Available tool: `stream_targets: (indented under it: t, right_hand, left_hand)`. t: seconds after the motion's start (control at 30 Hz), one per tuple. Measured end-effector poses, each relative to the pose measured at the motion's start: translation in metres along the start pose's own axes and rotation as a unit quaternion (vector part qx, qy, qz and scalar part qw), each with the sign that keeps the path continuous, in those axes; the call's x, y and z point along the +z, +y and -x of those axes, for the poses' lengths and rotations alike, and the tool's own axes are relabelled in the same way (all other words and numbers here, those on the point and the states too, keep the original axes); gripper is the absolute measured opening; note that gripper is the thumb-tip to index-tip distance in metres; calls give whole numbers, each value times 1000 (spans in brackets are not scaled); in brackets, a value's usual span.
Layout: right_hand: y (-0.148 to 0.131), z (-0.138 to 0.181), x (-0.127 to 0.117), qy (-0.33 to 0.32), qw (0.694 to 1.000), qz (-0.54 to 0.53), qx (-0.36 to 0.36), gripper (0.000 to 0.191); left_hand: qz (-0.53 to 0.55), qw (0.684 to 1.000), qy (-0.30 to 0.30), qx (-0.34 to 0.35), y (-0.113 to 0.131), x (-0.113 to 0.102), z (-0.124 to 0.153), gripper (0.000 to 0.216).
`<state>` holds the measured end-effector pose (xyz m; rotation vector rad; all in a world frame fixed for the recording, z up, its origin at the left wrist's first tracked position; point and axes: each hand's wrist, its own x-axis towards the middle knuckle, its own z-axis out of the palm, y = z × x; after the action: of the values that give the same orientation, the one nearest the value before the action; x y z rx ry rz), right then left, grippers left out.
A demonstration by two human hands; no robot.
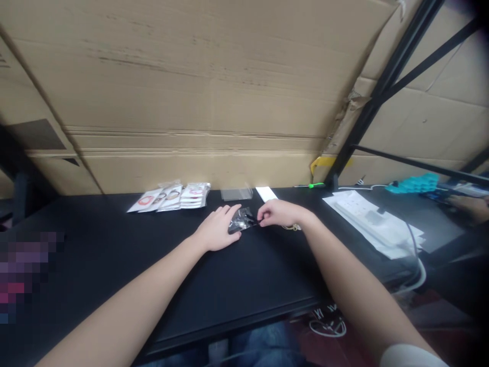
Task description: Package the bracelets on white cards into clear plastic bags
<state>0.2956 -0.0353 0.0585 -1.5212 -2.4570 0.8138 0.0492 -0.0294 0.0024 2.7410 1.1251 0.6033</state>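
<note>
My left hand (218,228) lies on the black table (114,255), its fingers pressing down the left side of a small clear plastic bag (240,220) with dark contents. My right hand (278,213) pinches the bag's right edge with closed fingers. A short way behind the left hand lies a fanned row of small packaged items (171,198) with red and white prints. An empty clear bag (237,193) and a white paper slip (266,193) lie just behind my hands.
Large cardboard sheets (198,92) stand along the table's back edge. A black metal frame (378,97) rises at the right. White papers (374,224), a white cable (414,255) and a teal object (412,183) occupy the right end. Another person's hand (469,206) shows at the far right.
</note>
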Motion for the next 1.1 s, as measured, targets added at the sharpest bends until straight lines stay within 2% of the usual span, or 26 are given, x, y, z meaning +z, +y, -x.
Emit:
stream_targets:
  t: [0.07,0.13,0.27,0.33,0.47,0.53,0.63,0.7,0.8,0.9,0.97,1.03,1.1]
  right_hand:
    - [4,12,-15,69,998,5,-6,15]
    - [8,25,-28,99,994,-38,-2,19]
    - [25,43,-39,85,985,-146,45,32]
    - [38,45,-40,76,981,-162,79,34]
    - [67,42,-40,58,985,-79,144,30]
    - [79,39,-40,93,982,-16,165,26]
    - [92,31,-38,184,960,52,203,25]
    - [94,24,-35,222,943,90,231,28]
    - [92,13,-26,224,932,129,253,25]
    - [89,7,-18,202,931,135,272,21]
    - [89,7,-17,200,929,134,282,22]
    - [88,10,-19,206,927,132,285,26]
    - [86,13,-22,223,924,132,280,29]
  left_hand:
    - [12,1000,-8,-9,-2,1,0,74]
    - [18,1000,-10,-15,-3,1,0,75]
    - [22,1000,-10,-19,-2,0,-1,77]
    - [24,999,-10,-20,-2,0,-2,77]
    - [26,999,-8,-20,-1,1,-2,77]
    - [24,999,-3,-21,-1,1,-2,77]
    - [5,999,26,-24,-3,-4,-8,74]
    - [-25,998,52,-26,-8,-8,-20,71]
    - [-78,994,69,-41,-18,-13,-48,70]
    - [-122,990,39,-51,-30,-13,-79,74]
    - [-153,988,7,-24,-36,-11,-94,75]
    - [-178,984,-5,-4,-39,-6,-100,74]
    - [-192,981,14,-20,-39,2,-98,70]
